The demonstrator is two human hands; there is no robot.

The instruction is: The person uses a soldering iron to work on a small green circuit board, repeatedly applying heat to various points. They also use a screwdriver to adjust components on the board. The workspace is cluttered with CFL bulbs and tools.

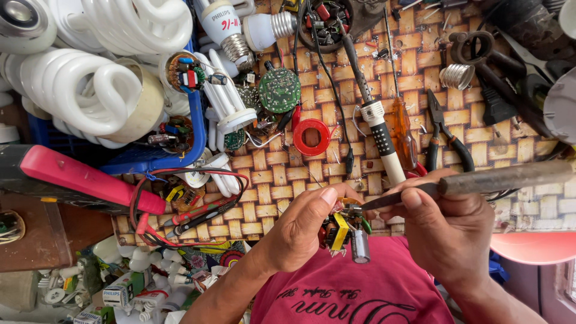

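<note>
Left hand [300,231] pinched closed on a small lamp circuit board with a yellow-wrapped coil and a grey cylindrical capacitor [343,233], thumb on top and fingers beneath, held above the red shirt at the near edge of the scene. Right hand [447,225] closed around the dark, worn shaft of a soldering iron [480,181], thumb and forefinger pressed together near its front end. The iron's long axis runs almost level from far right to the middle, its pointed tip resting at or just above the board's upper edge; contact cannot be confirmed. The board thus lies directly left of the right-hand grip, nearer the left hand, which carries it. Beyond the hands, on the woven bamboo mat [282,174]: a white-handled tool [379,138], an amber-handled screwdriver [403,129], black pliers [444,135], a red tape roll [312,137] and a round green circuit board [279,90]. Far left, white spiral lamp tubes [90,90] fill a blue crate [195,129]; a red-cased meter [84,177] lies near left.
</note>
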